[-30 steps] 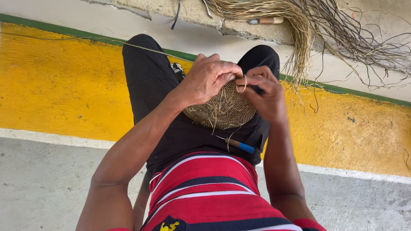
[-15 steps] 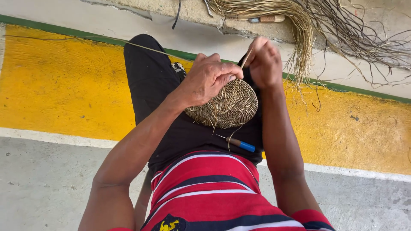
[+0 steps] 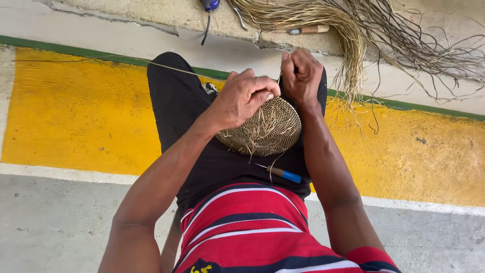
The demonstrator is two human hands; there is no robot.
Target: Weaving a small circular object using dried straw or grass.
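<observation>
Round, flat woven disc of tan straw fibre [image 3: 265, 129] lies on the person's lap, over black trousers [image 3: 177, 111]; loose fibre ends stick up from its face. Left hand [image 3: 242, 98] rests on the disc's upper left edge, fingers curled shut over the rim, thumb and forefinger pinched at the top of the disc. Right hand [image 3: 302, 76] sits just above the disc's upper right edge, closed in a fist, pinching a thin strand of fibre [image 3: 279, 78] that runs up from the disc between the two hands. Hands nearly touch each other above the disc.

Just below the disc, on the lap, a small awl with blue handle and metal tip [image 3: 280, 173], lying flat, tip pointing left. Below that, red shirt with white and dark stripes [image 3: 252, 227].

Far above the disc, on the concrete ledge [image 3: 126, 15], a big bundle of loose dry straw and dark fibres [image 3: 353, 30] spreads rightward and hangs over the edge. A wooden-handled tool [image 3: 308, 30] lies in the bundle. A blue object [image 3: 209, 5] at the ledge top, cut off by frame, cannot tell what it is.

Left and right of the disc: yellow painted floor band [image 3: 65, 111] with green stripe [image 3: 60, 49] above it, grey floor below.
</observation>
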